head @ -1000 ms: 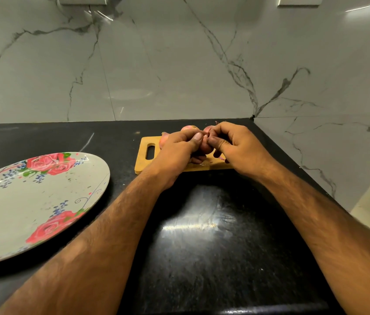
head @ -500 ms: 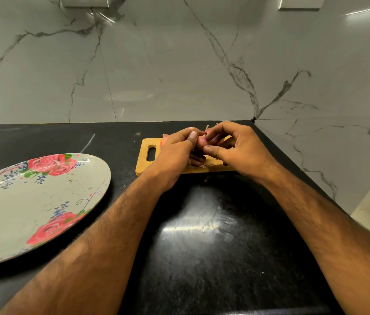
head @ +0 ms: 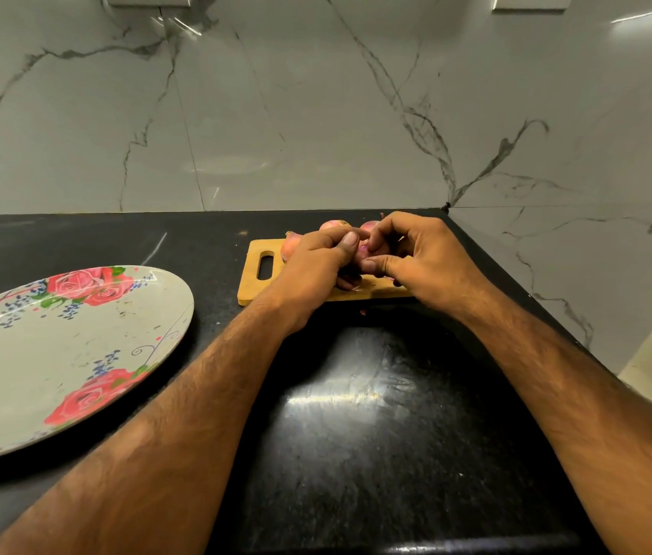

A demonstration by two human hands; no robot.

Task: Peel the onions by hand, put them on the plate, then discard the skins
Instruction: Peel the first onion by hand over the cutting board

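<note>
Right at the centre, the fingertips of both hands crowd together on one onion. The left hand curls round it with the thumb laid along the top. The right hand pinches at its near side with thumb and forefinger, probably on a flap of skin, though the skin itself is too hidden to make out. This onion is held just above the wooden cutting board, and the other onions sit on the board at twelve o'clock from the hands, pink skins on. A small reddish scrap, likely peel, lies on the black counter at six o'clock, just off the board. The flowered plate waits well apart at eight o'clock, with nothing on it. From here the skin may tear off in small flakes if the pinch takes only the dry outer edge, and bits may scatter over the counter. A hard tug could also slip the onion out of the left hand and knock the ones behind it toward the marble wall.
</note>
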